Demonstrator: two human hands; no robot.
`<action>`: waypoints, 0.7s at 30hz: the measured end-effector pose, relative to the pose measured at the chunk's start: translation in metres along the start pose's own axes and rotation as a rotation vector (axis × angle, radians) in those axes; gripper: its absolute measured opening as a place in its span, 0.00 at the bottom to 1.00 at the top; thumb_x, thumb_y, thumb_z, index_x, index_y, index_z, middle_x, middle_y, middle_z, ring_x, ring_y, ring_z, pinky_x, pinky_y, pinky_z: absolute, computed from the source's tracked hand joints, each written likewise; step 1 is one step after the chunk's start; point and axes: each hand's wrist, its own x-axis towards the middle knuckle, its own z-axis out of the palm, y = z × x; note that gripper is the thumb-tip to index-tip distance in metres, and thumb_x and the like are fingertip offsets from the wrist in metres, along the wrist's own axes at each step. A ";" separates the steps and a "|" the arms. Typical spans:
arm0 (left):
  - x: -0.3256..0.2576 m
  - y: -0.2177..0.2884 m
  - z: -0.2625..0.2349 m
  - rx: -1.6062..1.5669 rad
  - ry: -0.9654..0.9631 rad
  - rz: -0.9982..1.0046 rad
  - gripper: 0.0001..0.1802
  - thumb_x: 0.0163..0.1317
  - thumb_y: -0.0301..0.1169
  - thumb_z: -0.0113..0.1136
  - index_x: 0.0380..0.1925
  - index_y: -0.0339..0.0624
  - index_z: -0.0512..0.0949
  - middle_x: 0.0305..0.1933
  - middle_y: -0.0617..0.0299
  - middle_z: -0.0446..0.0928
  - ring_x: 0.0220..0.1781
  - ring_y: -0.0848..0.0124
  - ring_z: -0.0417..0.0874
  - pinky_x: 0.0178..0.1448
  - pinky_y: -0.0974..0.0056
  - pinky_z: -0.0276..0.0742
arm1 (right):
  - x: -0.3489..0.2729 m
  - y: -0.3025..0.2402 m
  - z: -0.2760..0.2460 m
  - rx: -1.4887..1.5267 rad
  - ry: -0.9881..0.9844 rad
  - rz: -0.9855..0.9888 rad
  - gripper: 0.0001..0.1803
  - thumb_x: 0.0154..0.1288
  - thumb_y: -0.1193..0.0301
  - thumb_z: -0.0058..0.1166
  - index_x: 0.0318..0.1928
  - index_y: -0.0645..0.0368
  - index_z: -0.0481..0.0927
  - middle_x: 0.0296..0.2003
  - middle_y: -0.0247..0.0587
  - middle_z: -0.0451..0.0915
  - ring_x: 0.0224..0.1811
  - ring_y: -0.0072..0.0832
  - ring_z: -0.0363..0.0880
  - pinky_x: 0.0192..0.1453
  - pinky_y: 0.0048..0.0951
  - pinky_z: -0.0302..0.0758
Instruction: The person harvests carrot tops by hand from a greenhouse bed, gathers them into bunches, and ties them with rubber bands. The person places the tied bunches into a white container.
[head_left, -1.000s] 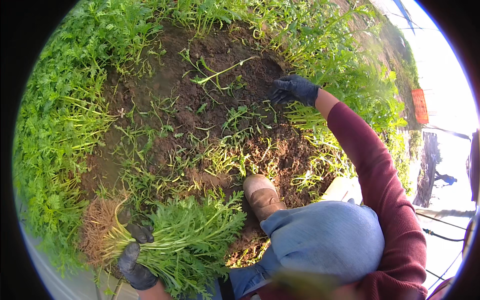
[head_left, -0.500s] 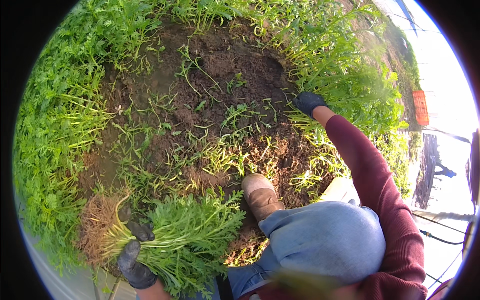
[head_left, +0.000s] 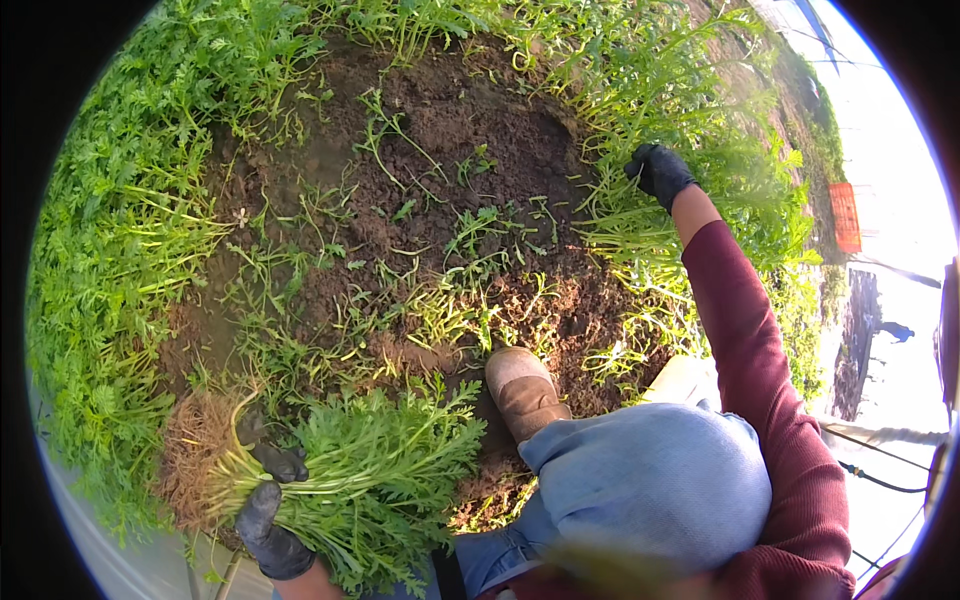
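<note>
My left hand (head_left: 268, 525), in a dark glove, grips a bundle of uprooted leafy greens (head_left: 375, 485). The bundle lies sideways at the lower left. Its matted brown roots (head_left: 195, 455) point left and its feathery leaves spread right. The thumb and fingers wrap round the pale stems just beside the roots. Out to the upper right, my right hand (head_left: 660, 175), gloved in the same dark colour, is closed among the standing greens (head_left: 690, 115). Whatever its curled fingers hold is hidden.
Dark soil (head_left: 480, 120) strewn with loose stems and leaves (head_left: 430, 315) lies in the middle. Dense greens (head_left: 110, 250) border it on the left. My brown boot (head_left: 525, 390) and denim-covered knee (head_left: 660, 480) are below. An orange crate (head_left: 845, 216) stands far right.
My right hand has moved up and to the right, away from the bare soil's edge and in among the greens. My left hand and its bundle have barely moved.
</note>
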 end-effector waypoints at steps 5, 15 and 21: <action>0.005 0.002 0.002 0.040 -0.040 -0.002 0.37 0.48 0.36 0.59 0.58 0.32 0.60 0.31 0.62 0.67 0.36 0.69 0.66 0.53 0.61 0.61 | -0.093 -0.128 -0.011 -1.012 0.749 -0.827 0.13 0.66 0.66 0.43 0.43 0.60 0.76 0.46 0.43 0.78 0.44 0.32 0.76 0.47 0.33 0.73; 0.001 0.004 0.011 -0.012 0.011 0.034 0.32 0.47 0.33 0.61 0.53 0.32 0.63 0.30 0.61 0.68 0.34 0.69 0.67 0.47 0.63 0.62 | -0.058 -0.006 0.113 -1.672 -0.476 -0.724 0.14 0.61 0.70 0.48 0.48 0.53 0.78 0.43 0.43 0.81 0.44 0.38 0.80 0.49 0.39 0.76; 0.000 -0.004 0.018 0.006 0.070 -0.009 0.30 0.47 0.33 0.60 0.50 0.31 0.66 0.30 0.61 0.68 0.35 0.68 0.68 0.47 0.64 0.63 | -0.034 0.038 0.100 -2.003 -0.409 -0.532 0.17 0.64 0.64 0.41 0.48 0.52 0.78 0.40 0.43 0.82 0.42 0.41 0.81 0.44 0.43 0.77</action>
